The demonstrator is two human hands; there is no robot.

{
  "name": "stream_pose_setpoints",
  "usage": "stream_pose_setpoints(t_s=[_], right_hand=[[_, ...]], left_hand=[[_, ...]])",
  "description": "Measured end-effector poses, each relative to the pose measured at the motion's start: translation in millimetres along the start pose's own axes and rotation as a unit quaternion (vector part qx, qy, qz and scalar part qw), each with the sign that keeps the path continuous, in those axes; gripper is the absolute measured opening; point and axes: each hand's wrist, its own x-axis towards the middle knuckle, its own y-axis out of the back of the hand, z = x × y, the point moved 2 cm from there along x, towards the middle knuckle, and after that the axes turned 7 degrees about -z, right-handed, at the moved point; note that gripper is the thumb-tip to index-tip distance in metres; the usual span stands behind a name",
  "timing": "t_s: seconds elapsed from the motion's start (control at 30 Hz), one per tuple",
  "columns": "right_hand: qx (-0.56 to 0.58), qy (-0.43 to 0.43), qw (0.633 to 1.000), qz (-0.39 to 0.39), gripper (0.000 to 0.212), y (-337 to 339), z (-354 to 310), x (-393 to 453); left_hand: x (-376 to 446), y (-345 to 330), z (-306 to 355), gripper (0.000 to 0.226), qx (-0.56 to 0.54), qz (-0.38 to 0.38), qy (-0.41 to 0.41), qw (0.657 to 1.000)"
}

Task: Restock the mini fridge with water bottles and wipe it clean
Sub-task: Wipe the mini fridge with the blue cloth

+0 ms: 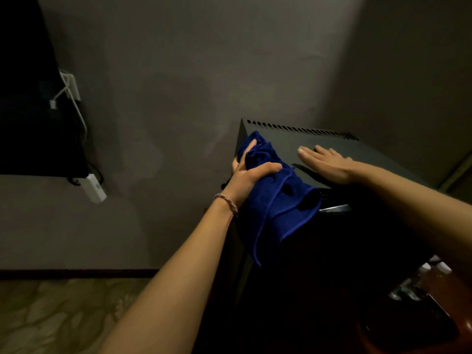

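Observation:
A black mini fridge (301,139) stands against the grey wall at centre right, with a row of vent slots along the back of its top. A bunched blue cloth (278,200) lies over the fridge's top left edge and hangs down its side. My left hand (249,177) grips the cloth at that edge. To its right, my right hand (324,162) rests flat on the fridge top with the fingers straight. At the lower right, several water bottles (419,282) show as white caps and clear plastic in the dark.
A white power adapter (94,187) and cables (76,108) hang by dark furniture (30,103) at the left. Patterned flooring (51,315) lies at the lower left. A reddish-brown wooden surface (444,290) is at the lower right.

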Motion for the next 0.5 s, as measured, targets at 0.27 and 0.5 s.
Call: stream_pose_setpoints(t_s=[0.27, 0.5], right_hand=[[0.041, -0.014, 0.999, -0.009, 0.097, -1.5, -45.8, 4.2], [0.159, 0.032, 0.987, -0.016, 0.081, -8.5, -67.7, -28.3]], left_hand=[[23.7, 9.6, -17.6, 0.081, -0.044, 0.024, -0.052, 0.997], [31.4, 23.3, -25.1, 0.092, -0.083, 0.017, -0.12, 0.989]])
